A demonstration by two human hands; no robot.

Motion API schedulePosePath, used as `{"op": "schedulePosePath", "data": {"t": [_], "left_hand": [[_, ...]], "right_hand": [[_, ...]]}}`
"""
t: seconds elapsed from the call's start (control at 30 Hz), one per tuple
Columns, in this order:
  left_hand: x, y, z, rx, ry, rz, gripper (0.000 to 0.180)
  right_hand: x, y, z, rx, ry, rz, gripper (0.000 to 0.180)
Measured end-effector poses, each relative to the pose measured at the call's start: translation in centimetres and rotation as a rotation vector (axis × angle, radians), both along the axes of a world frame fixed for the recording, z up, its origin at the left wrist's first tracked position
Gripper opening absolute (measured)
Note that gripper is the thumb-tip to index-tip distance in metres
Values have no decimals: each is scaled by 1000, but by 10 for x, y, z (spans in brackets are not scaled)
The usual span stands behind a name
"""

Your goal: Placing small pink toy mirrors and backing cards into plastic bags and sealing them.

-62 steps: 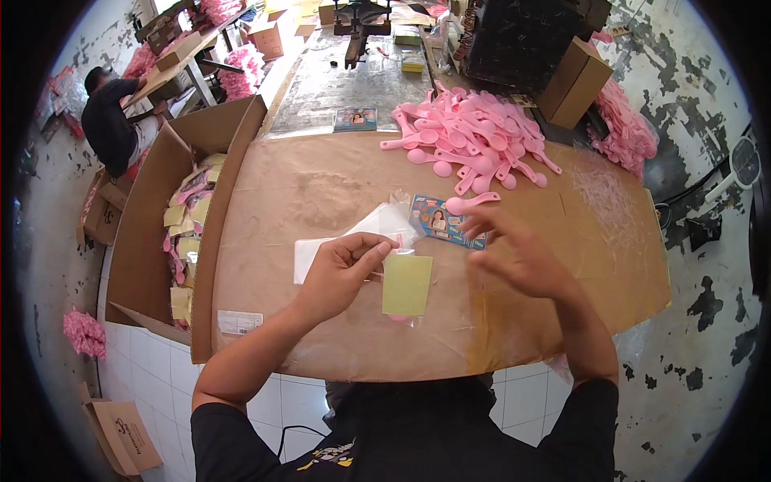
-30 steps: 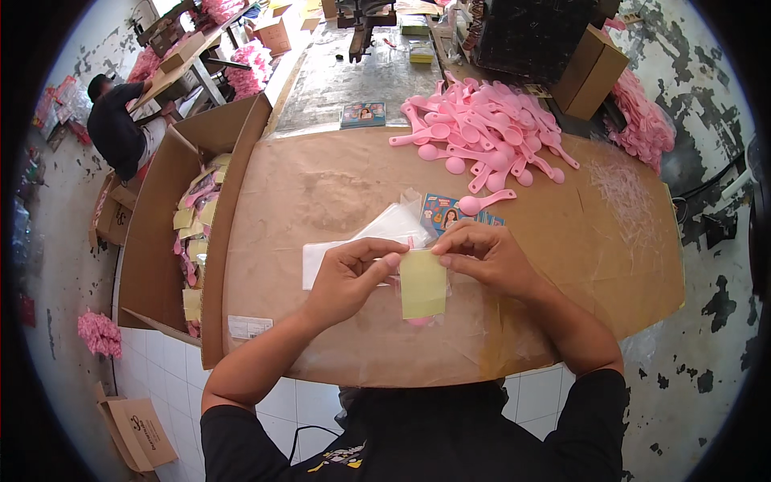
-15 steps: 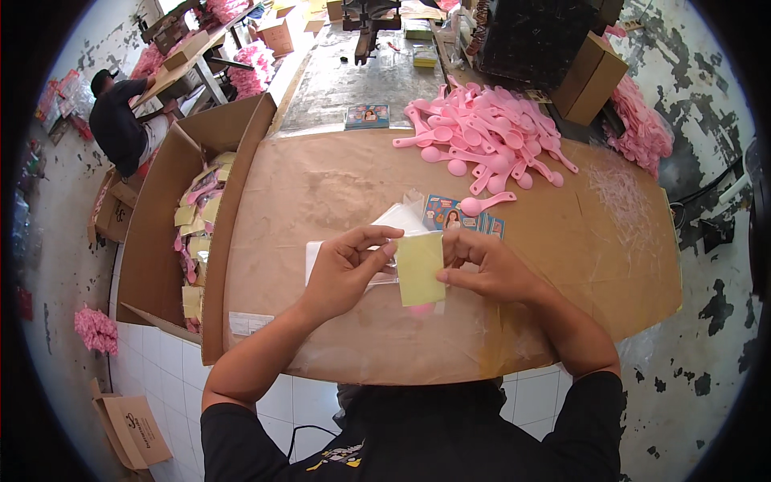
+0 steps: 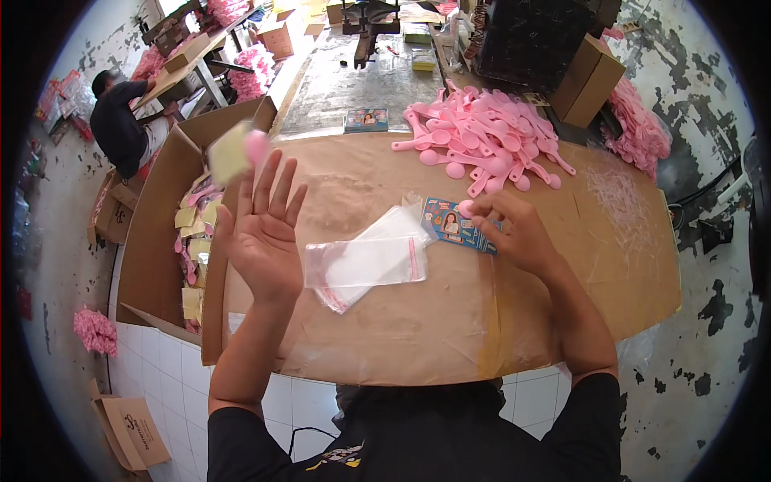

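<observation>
My left hand (image 4: 267, 241) is raised near the carton's edge, its palm showing and fingers apart. Just beyond the fingertips, a blurred packet with a pale yellow card (image 4: 230, 154) and a pink end hangs in the air. On the right, my right hand (image 4: 518, 234) closes its fingers around a pink measuring spoon (image 4: 465, 209); its handle is hidden by the fingers. Beneath that hand lie blue printed cards (image 4: 448, 225). Clear plastic bags (image 4: 369, 261) are fanned on the brown table top between the hands.
At left an open carton (image 4: 233, 193) contains several yellow-backed packets. A heap of pink spoons (image 4: 490, 132) covers the table's far right. Behind stand a metal press (image 4: 365, 36) and a small card stack (image 4: 366, 120). Another person (image 4: 120, 124) sits at the upper left.
The packet has left my hands and is airborne over the carton, blurred. My left hand has swung up and left, opening. My right hand has moved onto the single pink spoon near the cards.
</observation>
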State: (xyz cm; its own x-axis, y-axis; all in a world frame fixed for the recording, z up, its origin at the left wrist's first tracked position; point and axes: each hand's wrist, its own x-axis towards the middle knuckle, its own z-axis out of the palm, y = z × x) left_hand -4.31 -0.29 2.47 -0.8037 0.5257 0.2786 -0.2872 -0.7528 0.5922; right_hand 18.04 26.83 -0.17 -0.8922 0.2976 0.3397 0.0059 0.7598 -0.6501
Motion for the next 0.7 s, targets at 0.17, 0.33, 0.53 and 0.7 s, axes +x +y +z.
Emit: {"op": "schedulePosePath", "data": {"t": [0.17, 0.33, 0.53, 0.7], "left_hand": [[17, 11, -29, -745, 755, 145, 48], [29, 7, -38, -962, 1651, -13, 41], [27, 9, -45, -883, 1736, 40, 19], [28, 10, -45, -871, 1616, -6, 14]], "right_hand": [[-2, -8, -10, 433, -9, 23, 34], [-6, -14, -20, 418, -148, -126, 51], [-9, -13, -15, 397, -71, -118, 51], [-10, -6, -27, 352, -86, -144, 54]]}}
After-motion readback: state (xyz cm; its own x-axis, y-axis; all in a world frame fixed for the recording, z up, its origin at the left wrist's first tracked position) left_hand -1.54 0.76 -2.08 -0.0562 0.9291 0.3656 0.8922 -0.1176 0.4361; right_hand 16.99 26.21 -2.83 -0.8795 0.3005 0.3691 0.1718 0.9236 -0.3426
